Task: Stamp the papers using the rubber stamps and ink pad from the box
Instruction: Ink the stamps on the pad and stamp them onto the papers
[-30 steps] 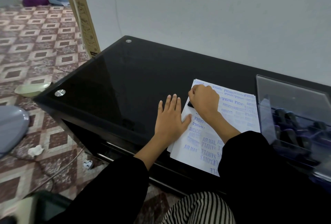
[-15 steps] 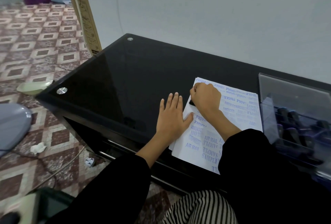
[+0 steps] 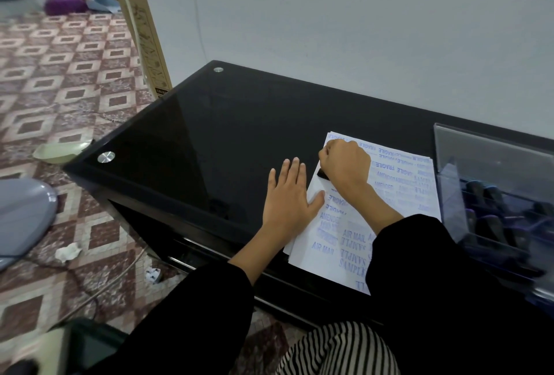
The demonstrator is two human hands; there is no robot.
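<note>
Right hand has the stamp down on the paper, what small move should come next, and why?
Probably lift the stamp straight up. The right hand grips it, black base down near the left edge of the papers, and the left hand lies flat with its thumb on them, so a vertical lift should avoid smearing.

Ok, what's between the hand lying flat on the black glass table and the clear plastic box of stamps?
The right hand, gripping a black rubber stamp on the blue-inked white papers, as the head view shows.
</note>
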